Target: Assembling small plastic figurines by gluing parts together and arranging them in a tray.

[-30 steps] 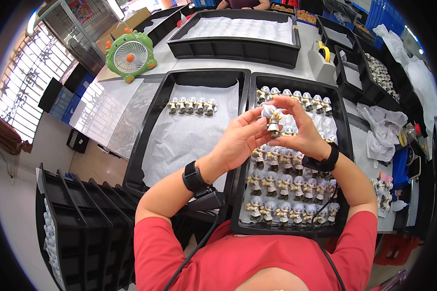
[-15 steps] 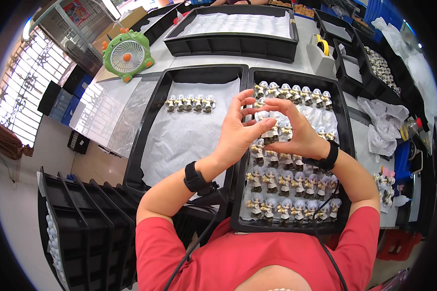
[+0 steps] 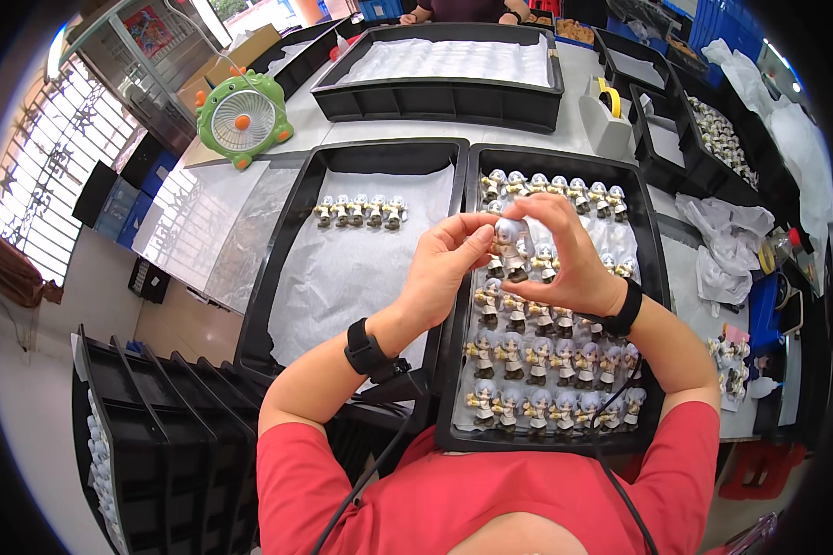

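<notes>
A small grey-haired figurine (image 3: 512,248) in white clothes and dark boots is held upright over the right-hand black tray (image 3: 659,305). My right hand (image 3: 578,264) curves round it, fingers at its head and thumb near its feet. At the figurine's left side, my left hand (image 3: 449,264) is closed in a pinch, thumb and forefinger against it; exactly what they grip is partly hidden. Rows of similar figurines (image 3: 538,361) stand on the lined tray below. The left-hand tray (image 3: 267,305), lined with white paper (image 3: 342,287), bears one short row of figurines (image 3: 359,213).
A larger paper-lined black bin (image 3: 435,109) stands beyond the trays, with another person's hands behind it. A green fan (image 3: 244,118) is at the back left, a tape dispenser (image 3: 607,116) at the back right. Stacked black trays (image 3: 171,435) stand at lower left; plastic bags (image 3: 720,245) lie right.
My left fingers, spread beside the figurine before, have closed to a pinch at its side. The figurine now shows more clearly between my hands. The view has shifted slightly.
</notes>
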The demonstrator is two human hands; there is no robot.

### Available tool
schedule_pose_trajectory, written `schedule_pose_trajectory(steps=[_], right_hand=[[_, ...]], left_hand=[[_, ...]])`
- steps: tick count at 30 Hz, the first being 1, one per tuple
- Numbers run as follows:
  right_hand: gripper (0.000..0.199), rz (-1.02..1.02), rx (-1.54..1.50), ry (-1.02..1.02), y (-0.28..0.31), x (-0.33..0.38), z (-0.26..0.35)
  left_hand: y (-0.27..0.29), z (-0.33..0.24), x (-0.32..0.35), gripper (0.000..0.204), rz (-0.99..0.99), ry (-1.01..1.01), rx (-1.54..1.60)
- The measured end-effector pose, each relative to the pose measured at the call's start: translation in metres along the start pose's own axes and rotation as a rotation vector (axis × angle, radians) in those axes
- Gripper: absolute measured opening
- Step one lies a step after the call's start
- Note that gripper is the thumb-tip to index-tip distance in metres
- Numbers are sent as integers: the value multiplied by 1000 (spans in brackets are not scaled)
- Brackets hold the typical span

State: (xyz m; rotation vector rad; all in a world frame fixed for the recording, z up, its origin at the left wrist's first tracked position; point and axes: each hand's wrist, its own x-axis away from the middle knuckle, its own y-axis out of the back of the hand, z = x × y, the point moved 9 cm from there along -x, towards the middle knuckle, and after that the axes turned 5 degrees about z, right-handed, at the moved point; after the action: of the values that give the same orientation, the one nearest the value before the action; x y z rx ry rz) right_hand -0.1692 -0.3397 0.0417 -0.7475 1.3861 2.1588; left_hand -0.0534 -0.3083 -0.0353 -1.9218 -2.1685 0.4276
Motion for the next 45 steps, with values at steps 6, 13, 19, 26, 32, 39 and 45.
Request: schedule_pose_trajectory(steps=[6, 13, 19, 26, 32, 39, 45], right_hand=[[83, 29, 22, 63, -6, 2, 8], [87, -64, -129, 19, -2, 3, 7], [88, -69, -73, 74, -2, 4, 8], [63, -193, 55, -35, 5, 12, 6], [36, -195, -2, -146, -3, 14, -5], [27, -192, 38, -90, 0, 11, 5], [26, -129, 26, -54, -3, 11, 9]], left_hand=[[-11, 11, -1, 29, 110, 54, 87], [-30, 15, -1, 38, 289, 141, 366], [-35, 16, 0, 39, 350, 133, 463], [-20, 1, -6, 37, 263, -15, 408], [-21, -15, -4, 35, 296, -98, 419], [-20, -14, -4, 29, 242, -86, 428], [-17, -8, -4, 33, 208, -55, 436]])
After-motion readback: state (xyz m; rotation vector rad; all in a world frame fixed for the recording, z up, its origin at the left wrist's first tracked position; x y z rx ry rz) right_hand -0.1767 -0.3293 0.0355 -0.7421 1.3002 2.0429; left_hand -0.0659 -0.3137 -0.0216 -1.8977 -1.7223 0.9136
